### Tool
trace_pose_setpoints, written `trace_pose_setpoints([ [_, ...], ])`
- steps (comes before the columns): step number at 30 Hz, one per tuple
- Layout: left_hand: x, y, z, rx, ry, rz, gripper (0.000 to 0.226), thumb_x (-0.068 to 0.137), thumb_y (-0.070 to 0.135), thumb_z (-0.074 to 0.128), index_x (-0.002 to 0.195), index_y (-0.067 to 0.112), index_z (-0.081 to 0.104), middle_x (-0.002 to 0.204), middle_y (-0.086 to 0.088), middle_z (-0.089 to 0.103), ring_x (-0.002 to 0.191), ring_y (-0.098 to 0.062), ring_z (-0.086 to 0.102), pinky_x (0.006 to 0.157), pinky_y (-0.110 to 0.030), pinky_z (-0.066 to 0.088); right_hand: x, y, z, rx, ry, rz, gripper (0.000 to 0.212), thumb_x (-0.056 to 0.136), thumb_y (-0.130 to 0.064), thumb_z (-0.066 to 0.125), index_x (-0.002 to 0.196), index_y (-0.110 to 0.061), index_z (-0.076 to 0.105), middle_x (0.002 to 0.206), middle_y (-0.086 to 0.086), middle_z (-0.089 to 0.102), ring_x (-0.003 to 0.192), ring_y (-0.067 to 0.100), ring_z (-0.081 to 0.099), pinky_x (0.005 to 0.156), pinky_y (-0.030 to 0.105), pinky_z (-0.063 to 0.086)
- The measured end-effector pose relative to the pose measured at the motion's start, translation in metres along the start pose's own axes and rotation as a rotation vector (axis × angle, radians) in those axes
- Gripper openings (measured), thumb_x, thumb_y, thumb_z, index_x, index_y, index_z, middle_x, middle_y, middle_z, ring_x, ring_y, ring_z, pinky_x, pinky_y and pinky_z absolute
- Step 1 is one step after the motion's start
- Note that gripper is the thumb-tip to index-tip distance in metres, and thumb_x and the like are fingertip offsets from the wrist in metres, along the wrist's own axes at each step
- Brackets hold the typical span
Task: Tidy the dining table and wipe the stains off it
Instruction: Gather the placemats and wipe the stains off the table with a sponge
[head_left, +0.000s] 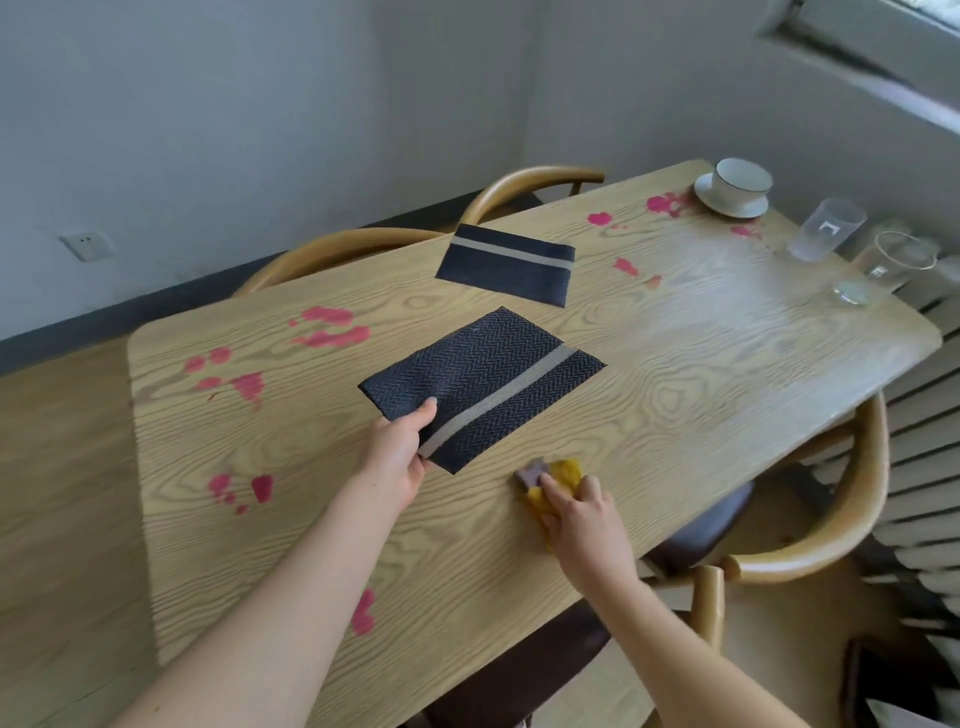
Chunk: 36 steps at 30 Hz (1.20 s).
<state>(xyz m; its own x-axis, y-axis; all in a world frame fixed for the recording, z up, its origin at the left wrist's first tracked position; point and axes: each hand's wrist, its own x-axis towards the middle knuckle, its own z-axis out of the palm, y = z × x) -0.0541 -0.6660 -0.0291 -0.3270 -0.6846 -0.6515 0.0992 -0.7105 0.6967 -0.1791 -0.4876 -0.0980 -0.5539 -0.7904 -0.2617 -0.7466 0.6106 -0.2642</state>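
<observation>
Left hand (397, 457) pinches near placemat (483, 384) by its corner, likely lifting it clear for wiping. Wood table (675, 405) sits under both grips, against grey walls (260, 104). Right hand (576, 512) grips yellow cloth (563, 475), pressed down just right of that pinch. Pink stains (332, 330) left of and beyond it, unwiped.

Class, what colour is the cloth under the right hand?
The cloth is yellow with a grey-purple patch; head view.
</observation>
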Motion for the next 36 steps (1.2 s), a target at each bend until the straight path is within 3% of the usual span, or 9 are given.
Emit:
trace_pose_setpoints([
  [2,0.004,-0.007,0.024,0.002,-0.006,-0.009,0.024,0.092,0.006,0.058,0.116,0.007,0.060,0.108,-0.012,0.067,0.095,-0.029,0.065,0.085,-0.044,0.053,-0.005,-0.020,0.007,0.033,-0.066,-0.118,0.051,0.097,-0.031,0.047,0.146,-0.038,0.033,0.127,0.006,0.038,0.112,0.026,0.041,0.090,0.035,0.046],
  [5,0.015,-0.018,0.058,0.082,-0.016,-0.049,0.022,0.092,0.008,0.059,0.113,0.007,0.059,0.100,-0.010,0.068,0.088,-0.026,0.065,0.082,-0.040,0.054,-0.010,-0.036,0.011,0.051,-0.156,-0.256,0.051,0.096,-0.031,0.047,0.145,-0.034,0.033,0.128,0.009,0.037,0.114,0.029,0.040,0.091,0.041,0.048],
  [11,0.035,-0.047,0.104,0.204,0.028,-0.117,0.018,0.091,0.014,0.061,0.107,0.006,0.058,0.092,-0.009,0.066,0.081,-0.023,0.063,0.077,-0.038,0.054,0.005,-0.018,0.001,0.072,-0.196,-0.297,0.048,0.094,-0.030,0.050,0.142,-0.031,0.041,0.120,0.012,0.041,0.108,0.031,0.044,0.081,0.041,0.048],
  [16,0.038,-0.052,0.119,0.161,-0.139,-0.223,0.036,0.094,0.035,0.055,0.120,0.010,0.054,0.103,-0.007,0.064,0.093,-0.023,0.062,0.076,-0.038,0.054,0.009,-0.014,0.009,0.100,-0.161,-0.307,0.048,0.092,-0.028,0.054,0.138,-0.031,0.045,0.116,0.013,0.044,0.103,0.033,0.046,0.077,0.044,0.050],
  [18,0.039,-0.049,0.111,0.293,-0.091,-0.240,0.052,0.091,0.048,0.054,0.127,0.011,0.046,0.115,-0.005,0.055,0.105,-0.024,0.055,0.085,-0.037,0.049,0.009,-0.014,0.013,0.101,-0.128,-0.318,0.047,0.090,-0.029,0.054,0.137,-0.032,0.047,0.113,0.012,0.047,0.099,0.033,0.049,0.074,0.044,0.052],
  [20,0.043,-0.045,0.094,0.669,0.046,-0.100,0.066,0.089,0.051,0.056,0.134,0.005,0.040,0.128,-0.008,0.051,0.114,-0.028,0.052,0.094,-0.040,0.044,0.008,-0.015,0.014,0.100,-0.112,-0.318,0.047,0.090,-0.030,0.056,0.136,-0.033,0.049,0.113,0.011,0.048,0.098,0.033,0.051,0.073,0.043,0.053],
  [23,0.040,-0.033,0.058,1.122,0.158,0.200,0.047,0.091,0.038,0.056,0.130,0.013,0.050,0.133,-0.007,0.055,0.120,-0.027,0.051,0.098,-0.037,0.041,0.007,-0.015,0.012,0.098,-0.106,-0.304,0.047,0.093,-0.033,0.053,0.139,-0.035,0.046,0.116,0.009,0.046,0.101,0.031,0.049,0.075,0.041,0.051],
  [28,0.023,-0.022,-0.005,1.315,0.069,0.345,0.018,0.090,0.027,0.058,0.108,0.026,0.060,0.121,-0.002,0.058,0.114,-0.022,0.054,0.095,-0.037,0.046,0.007,-0.024,0.006,0.094,-0.097,-0.172,0.047,0.099,-0.038,0.043,0.144,-0.040,0.033,0.123,0.005,0.038,0.113,0.025,0.041,0.083,0.036,0.047],
  [36,-0.012,-0.010,-0.101,1.352,-0.032,0.447,0.018,0.091,0.022,0.056,0.109,0.024,0.061,0.121,0.002,0.054,0.109,-0.015,0.054,0.090,-0.027,0.040,-0.013,-0.066,0.023,0.091,-0.031,-0.005,0.048,0.098,-0.035,0.046,0.145,-0.036,0.036,0.120,0.006,0.040,0.114,0.027,0.044,0.091,0.035,0.044],
])
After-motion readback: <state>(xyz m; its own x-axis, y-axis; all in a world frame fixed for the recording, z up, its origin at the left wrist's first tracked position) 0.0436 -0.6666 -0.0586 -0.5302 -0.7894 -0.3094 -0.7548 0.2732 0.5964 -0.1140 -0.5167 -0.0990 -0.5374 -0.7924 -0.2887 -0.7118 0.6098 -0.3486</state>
